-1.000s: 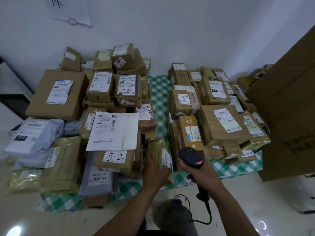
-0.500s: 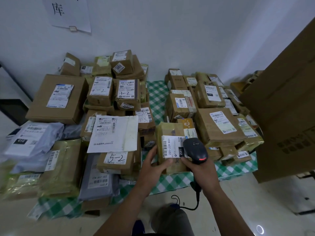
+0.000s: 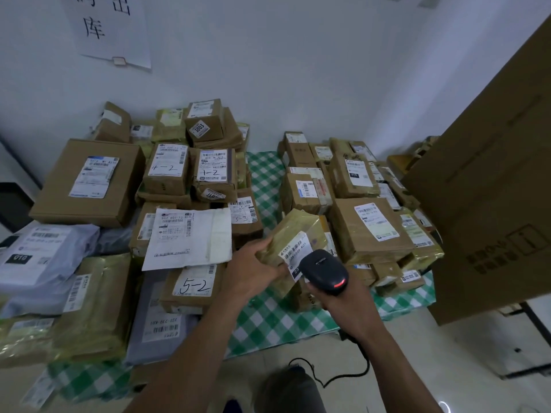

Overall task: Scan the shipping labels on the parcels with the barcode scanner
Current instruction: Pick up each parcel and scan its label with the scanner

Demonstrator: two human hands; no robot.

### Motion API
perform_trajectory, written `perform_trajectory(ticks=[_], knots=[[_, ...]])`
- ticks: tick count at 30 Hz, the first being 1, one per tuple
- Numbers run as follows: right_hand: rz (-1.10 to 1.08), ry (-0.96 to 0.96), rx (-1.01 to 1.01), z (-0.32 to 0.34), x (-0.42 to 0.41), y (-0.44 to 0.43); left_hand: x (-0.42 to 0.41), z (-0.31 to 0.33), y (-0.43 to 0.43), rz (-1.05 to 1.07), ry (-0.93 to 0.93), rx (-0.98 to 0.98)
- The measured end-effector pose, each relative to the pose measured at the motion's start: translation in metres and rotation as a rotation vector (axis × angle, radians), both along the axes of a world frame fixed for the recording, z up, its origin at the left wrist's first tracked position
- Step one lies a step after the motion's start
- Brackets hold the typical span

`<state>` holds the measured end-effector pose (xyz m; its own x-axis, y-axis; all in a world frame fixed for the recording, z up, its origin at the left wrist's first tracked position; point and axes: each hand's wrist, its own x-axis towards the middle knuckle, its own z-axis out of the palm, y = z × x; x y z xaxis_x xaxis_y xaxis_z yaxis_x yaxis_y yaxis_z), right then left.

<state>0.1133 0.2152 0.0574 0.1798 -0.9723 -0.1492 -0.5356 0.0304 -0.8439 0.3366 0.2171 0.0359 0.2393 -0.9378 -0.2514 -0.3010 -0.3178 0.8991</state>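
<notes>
The left hand gripped the tilted parcel, its label facing the barcode scanner clasped in the right hand, apparently just beside it.

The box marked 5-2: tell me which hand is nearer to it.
Left. The left hand, gripping a taped parcel, is just right of the 5-2 box; the right hand, holding the scanner, is farther right.
</notes>
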Motion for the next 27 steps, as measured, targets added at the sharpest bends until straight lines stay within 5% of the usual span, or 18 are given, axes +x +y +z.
perform_trajectory(ticks=[6, 27], knots=[[0.041, 0.084, -0.027, 0.009, -0.006, 0.000, 0.004, 0.008, -0.012, -0.053, -0.183, 0.028], [0.057, 0.040, 0.049, 0.014, -0.009, 0.004, 0.002, -0.002, -0.008, -0.014, -0.152, 0.063]])
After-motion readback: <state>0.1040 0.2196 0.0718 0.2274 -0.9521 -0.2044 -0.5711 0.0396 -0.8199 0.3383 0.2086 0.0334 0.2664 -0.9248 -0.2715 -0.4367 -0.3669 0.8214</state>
